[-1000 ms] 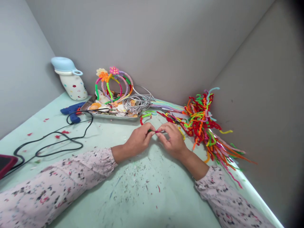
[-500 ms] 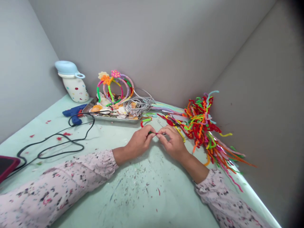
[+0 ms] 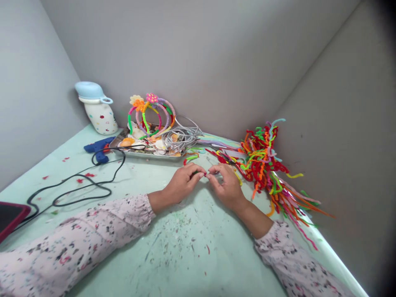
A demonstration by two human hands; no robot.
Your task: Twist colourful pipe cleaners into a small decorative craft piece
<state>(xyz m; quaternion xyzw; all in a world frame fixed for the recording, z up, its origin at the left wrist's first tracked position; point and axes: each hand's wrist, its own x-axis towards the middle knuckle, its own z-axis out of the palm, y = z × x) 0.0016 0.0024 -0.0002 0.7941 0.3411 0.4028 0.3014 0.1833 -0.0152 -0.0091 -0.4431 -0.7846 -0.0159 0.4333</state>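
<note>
My left hand (image 3: 182,184) and my right hand (image 3: 227,187) meet fingertip to fingertip above the middle of the table. Between them is a short red and green pipe cleaner (image 3: 205,174), mostly covered by the fingers. Both hands are closed in a pinch on it, the left from one side and the right from the other. Just behind the left hand lies a curved red and green pipe cleaner piece (image 3: 191,159). Close to the right hand's far side, partly hidden, are red-handled scissors or pliers (image 3: 245,173) and yellow pipe cleaner bits.
A metal tray (image 3: 151,156) holds scraps, grey wire coils (image 3: 182,138) and flower-topped hoops (image 3: 144,117). A blue glue gun (image 3: 99,148) trails a black cord (image 3: 80,203). A bottle (image 3: 100,116) stands back left, a phone (image 3: 12,216) near left, a pipe cleaner heap (image 3: 262,161) right.
The fingertips have shifted slightly, with the right fingers a little more arched and more of the red end showing. The whole view has moved a touch.
</note>
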